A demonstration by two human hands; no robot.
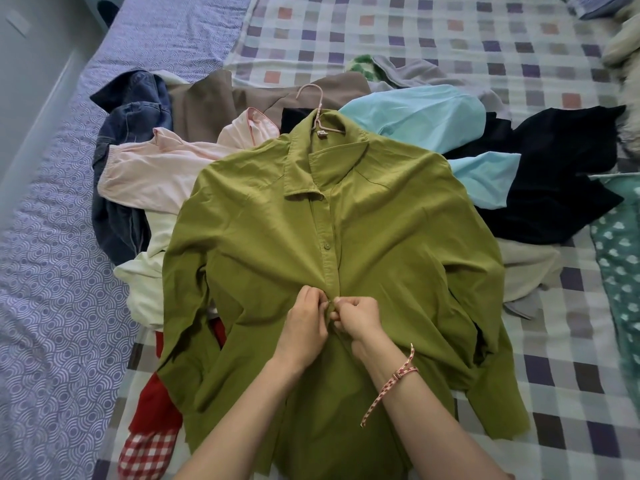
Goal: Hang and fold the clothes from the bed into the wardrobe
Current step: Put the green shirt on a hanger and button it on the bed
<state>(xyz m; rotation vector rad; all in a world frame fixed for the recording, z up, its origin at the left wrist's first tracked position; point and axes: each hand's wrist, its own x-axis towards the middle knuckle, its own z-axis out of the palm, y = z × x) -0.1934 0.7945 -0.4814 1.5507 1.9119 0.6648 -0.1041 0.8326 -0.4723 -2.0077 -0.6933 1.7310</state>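
Here, an olive-green cotton button-up shirt (pixel 381 220) lies front-up on the bed, spread over a heap of clothes, with a pale pink wire hanger (pixel 320 110) threaded through its collar. The left hand (pixel 304 318) and right hand (pixel 360 318) meet at the shirt's placket, both pinching it at a button. Bare checked bedsheet (pixel 450 29) shows beyond the heap and along the shirt's right sleeve. A pink garment (pixel 149 174), blue denim (pixel 135 98), red cloth (pixel 156 407), light-blue fabric (pixel 415 116) and black fabric (pixel 554 168) crowd its edges.
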